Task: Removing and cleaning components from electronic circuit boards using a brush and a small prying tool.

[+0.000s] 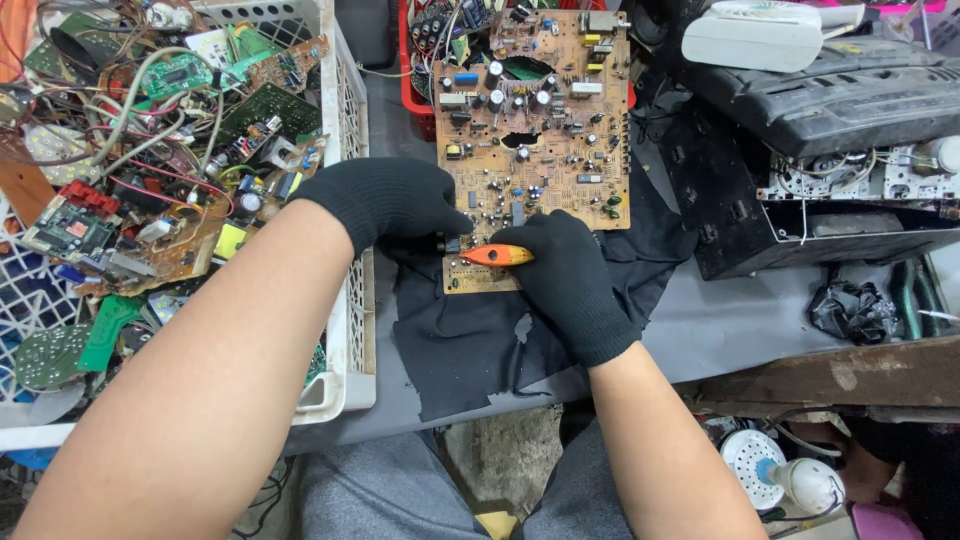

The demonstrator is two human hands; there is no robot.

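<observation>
Head view. One large tan circuit board [533, 130] lay on a black cloth [480, 340] over the grey bench, its far end resting on a red crate [412, 95]. One white mesh basket [350, 200] to the left was heaped with loose boards and wires, too many to count. Two hands, both in black knit gloves. Left hand [390, 203] was curled down onto the board's near left edge, pinning it. Right hand [562, 270] was closed around one orange-handled tool [497, 256], whose tip lay at the board's near edge; the tip itself was hidden. One gutted black appliance casing [830, 150] sat to the right, with a white unit [765, 35] on top. No labels were readable.
</observation>
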